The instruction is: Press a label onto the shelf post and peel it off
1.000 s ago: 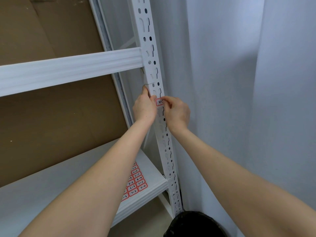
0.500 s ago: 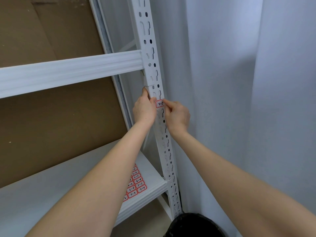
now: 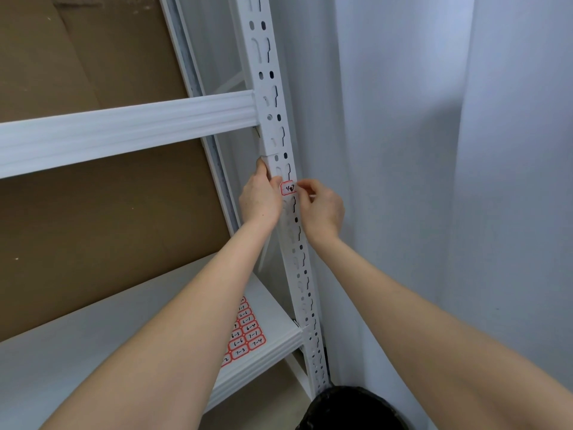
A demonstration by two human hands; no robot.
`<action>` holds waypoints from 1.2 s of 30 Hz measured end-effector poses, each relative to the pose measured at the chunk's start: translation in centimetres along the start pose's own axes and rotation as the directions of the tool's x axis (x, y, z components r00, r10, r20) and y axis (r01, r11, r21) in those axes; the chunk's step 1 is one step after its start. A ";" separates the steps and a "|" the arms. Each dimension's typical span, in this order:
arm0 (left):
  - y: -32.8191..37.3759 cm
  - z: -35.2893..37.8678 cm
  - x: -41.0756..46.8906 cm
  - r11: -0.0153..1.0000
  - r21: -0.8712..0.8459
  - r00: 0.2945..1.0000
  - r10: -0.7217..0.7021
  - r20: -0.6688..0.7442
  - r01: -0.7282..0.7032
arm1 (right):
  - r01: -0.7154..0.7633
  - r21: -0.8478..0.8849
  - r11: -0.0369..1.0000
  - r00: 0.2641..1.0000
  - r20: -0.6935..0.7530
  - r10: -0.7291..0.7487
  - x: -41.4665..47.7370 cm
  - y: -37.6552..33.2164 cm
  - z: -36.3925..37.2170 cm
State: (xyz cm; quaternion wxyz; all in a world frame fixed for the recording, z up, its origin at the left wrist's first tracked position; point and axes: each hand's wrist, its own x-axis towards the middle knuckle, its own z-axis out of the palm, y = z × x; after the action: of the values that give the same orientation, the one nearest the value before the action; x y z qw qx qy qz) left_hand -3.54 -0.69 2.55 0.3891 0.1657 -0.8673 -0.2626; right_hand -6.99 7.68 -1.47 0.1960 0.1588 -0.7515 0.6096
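White metal post: the upright post (image 3: pixel 280 141) of the shelving rack is painted white and has rows of slots and small holes; it runs from the top of the view down to the floor, a little tilted in the picture.
Label: a small white sticker with a red border (image 3: pixel 288 188) lies on the front face of the post, just below the joint where two sections of the post meet. It carries black handwriting that is too small to read surely.
Left hand: the left hand (image 3: pixel 259 198) grips the left edge of the post, fingers curled around it, the thumb near the left side of the sticker.
Right hand: the right hand (image 3: pixel 321 209) is on the right side of the post; its fingertips pinch or press the right edge of the sticker, I cannot tell which.
Beam: a white ribbed crossbeam (image 3: pixel 124 131) joins the post above the hands.
Shelf board: a white shelf (image 3: pixel 93 330) lies below the arms.
Label sheet: a sheet of more red-bordered stickers (image 3: pixel 246 333) with handwritten numbers lies on the shelf near its right end, partly hidden by the left forearm.
Cardboard: brown cardboard (image 3: pixel 93 228) stands behind the rack.
Wall: a pale wall (image 3: pixel 403 150) is right of the post.
Dark object: something black (image 3: pixel 350 409) is at the foot of the post.
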 end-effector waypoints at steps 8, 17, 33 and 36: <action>-0.2 0.1 0.1 1.000 0.005 1.000 0.009 0.001 -0.009 | -0.055 -0.093 0.994 0.998 -0.027 0.053 0.6 -1.1 0.1; -0.4 0.2 0.3 1.000 0.015 1.000 0.017 -0.003 -0.017 | 0.006 -0.248 0.969 1.000 -0.024 -0.012 1.1 -1.4 0.2; -0.2 0.1 0.1 1.000 0.026 1.000 0.012 -0.002 -0.012 | 0.089 -0.299 0.950 0.993 0.097 -0.062 1.0 -0.8 0.3; -0.3 0.2 0.2 0.999 0.033 1.000 0.020 -0.010 -0.019 | 0.111 -0.187 0.976 0.994 0.010 -0.111 1.0 -0.6 0.2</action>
State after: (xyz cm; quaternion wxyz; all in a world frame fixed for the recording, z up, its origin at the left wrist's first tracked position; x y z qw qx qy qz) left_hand -3.81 -0.97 2.33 0.3934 0.1648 -0.8710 -0.2438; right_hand -7.61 7.39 -0.51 0.2439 0.1811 -0.7954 0.5244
